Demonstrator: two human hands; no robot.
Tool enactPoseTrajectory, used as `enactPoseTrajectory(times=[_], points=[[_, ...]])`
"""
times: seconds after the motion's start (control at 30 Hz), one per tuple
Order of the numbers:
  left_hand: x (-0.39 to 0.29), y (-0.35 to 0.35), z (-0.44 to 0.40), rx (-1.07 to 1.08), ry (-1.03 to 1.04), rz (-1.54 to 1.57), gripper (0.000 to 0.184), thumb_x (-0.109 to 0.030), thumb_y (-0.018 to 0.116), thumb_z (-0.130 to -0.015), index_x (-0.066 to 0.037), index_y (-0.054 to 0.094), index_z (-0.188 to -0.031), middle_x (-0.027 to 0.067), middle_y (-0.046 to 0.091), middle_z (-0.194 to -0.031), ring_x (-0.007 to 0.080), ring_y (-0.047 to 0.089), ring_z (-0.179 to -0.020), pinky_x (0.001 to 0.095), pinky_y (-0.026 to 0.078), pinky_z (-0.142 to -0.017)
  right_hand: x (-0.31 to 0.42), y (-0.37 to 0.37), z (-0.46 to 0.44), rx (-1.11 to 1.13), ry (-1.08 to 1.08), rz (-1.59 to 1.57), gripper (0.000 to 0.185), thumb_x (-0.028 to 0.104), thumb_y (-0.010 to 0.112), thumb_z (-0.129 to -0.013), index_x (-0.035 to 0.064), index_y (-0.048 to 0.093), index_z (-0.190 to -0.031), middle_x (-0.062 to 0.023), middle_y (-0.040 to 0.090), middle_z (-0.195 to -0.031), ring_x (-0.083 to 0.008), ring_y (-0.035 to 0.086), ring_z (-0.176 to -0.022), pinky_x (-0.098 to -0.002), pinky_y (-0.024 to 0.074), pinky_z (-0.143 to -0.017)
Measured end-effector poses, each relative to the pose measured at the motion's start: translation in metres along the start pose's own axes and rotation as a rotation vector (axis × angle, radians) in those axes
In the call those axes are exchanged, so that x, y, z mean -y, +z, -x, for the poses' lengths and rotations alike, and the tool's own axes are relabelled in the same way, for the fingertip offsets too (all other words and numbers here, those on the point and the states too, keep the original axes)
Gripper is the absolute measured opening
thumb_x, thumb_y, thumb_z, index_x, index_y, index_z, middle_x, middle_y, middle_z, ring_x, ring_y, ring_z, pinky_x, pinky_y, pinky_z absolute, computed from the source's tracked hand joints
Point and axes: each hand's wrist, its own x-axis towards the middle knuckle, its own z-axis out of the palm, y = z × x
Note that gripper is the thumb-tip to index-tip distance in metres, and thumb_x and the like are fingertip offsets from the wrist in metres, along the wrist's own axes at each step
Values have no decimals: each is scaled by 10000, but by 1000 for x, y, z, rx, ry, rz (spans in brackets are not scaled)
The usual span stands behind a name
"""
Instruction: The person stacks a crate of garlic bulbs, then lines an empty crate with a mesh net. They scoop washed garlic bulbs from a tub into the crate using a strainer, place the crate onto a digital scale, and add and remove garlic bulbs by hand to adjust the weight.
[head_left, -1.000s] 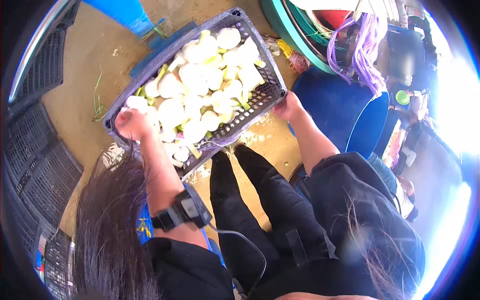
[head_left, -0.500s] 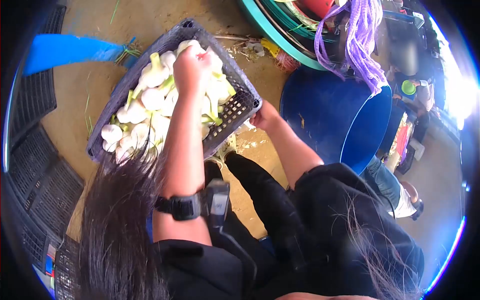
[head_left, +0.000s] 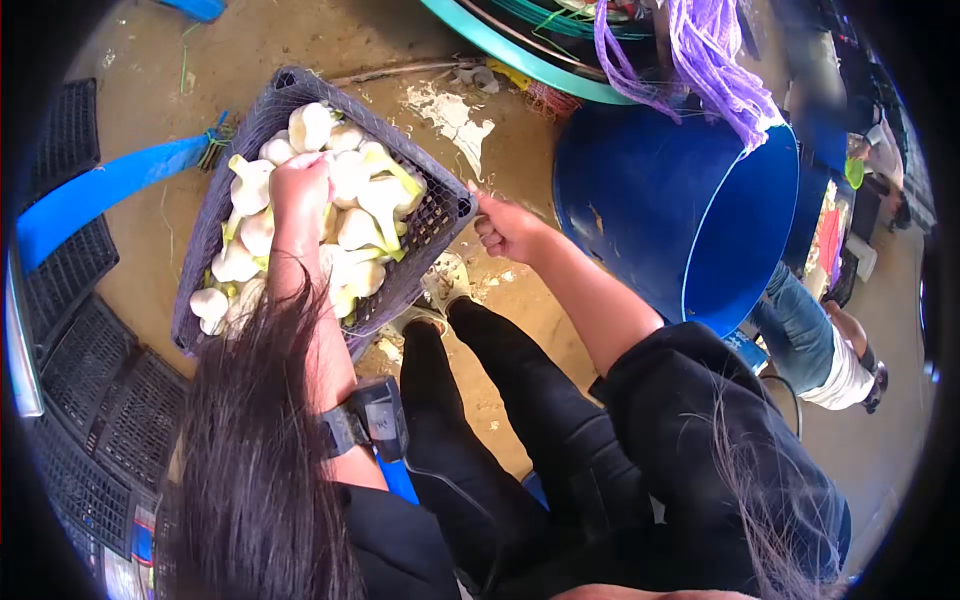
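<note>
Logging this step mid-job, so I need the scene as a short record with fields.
Left hand: fingers curled, among the garlic bulbs; grip unclear
Right hand: at a corner of the dark crate, fingers curled
Contents: many whitish bulbs, some with green-yellow stems
Right side: blue drum, purple netting hanging near its rim
Left side: black crates
</note>
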Motion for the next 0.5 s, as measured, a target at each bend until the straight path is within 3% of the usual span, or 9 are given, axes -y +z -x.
enactPoseTrajectory(times=[0.07, 0.17, 0.23, 0.27, 0.37, 0.4, 0.43, 0.5], points=[[6, 0, -9, -14, 37, -160, 186, -133, 572, -825, 30, 630, -892, 47, 583, -625, 94, 501, -470, 236, 384, -417, 6, -4, 4, 70, 12, 56, 417, 545, 471, -846, 170, 452, -664, 78, 256, -543, -63, 239, -458, -241, 202, -427], [23, -1, -24, -209, 147, -427, 192, -149, 491, -878, -13, 618, -828, 23, 541, -602, 100, 491, -503, 234, 377, -430, -1, -16, -3, 242, -32, 25, 414, 516, 452, -867, 156, 460, -663, 74, 279, -534, -71, 266, -457, -248, 241, -437], [1, 0, -5, -16, -175, 545, 175, -142, 420, -903, -60, 550, -818, 5, 486, -613, 103, 462, -529, 240, 381, -462, -13, -19, -13, 348, -82, -72, 410, 499, 446, -876, 142, 468, -675, 70, 306, -521, -76, 288, -449, -251, 270, -441], [-2, 1, -4, 0, -268, 841, 125, -122, 388, -913, -77, 470, -831, -4, 438, -626, 101, 410, -510, 227, 375, -480, -18, -12, -15, 291, -152, -187, 384, 457, 458, -880, 146, 465, -655, 65, 338, -522, -86, 312, -452, -259, 291, -451], [-1, -5, 2, 96, -282, 1062, 82, -111, 377, -915, -76, 449, -897, 4, 453, -670, 98, 384, -498, 219, 370, -477, -26, 7, -13, 157, -251, -355, 368, 363, 462, -892, 163, 440, -583, 58, 356, -533, -87, 312, -474, -251, 310, -491], [5, -8, 3, 160, -143, 935, 84, -94, 378, -908, -76, 451, -945, 12, 479, -693, 104, 444, -535, 241, 388, -482, -25, 14, -11, 40, -340, -370, 341, 313, 461, -880, 162, 435, -575, 52, 355, -525, -91, 324, -473, -251, 311, -485], [10, -8, 5, 158, -146, 937, 84, -94, 378, -908, -76, 451, -945, 12, 479, -693, 104, 444, -535, 241, 388, -482, -25, 19, -10, -77, -428, -382, 320, 263, 459, -869, 160, 429, -568, 45, 354, -517, -94, 335, -471, -251, 312, -479], [-2, -6, 28, -109, 147, 104, 128, -52, 392, -877, -66, 437, -996, 80, 528, -712, 188, 542, -595, 328, 424, -506, -23, 24, -7, -114, -447, -388, 275, 210, 459, -835, 144, 438, -570, 30, 369, -514, -103, 352, -464, -262, 309, -452]])
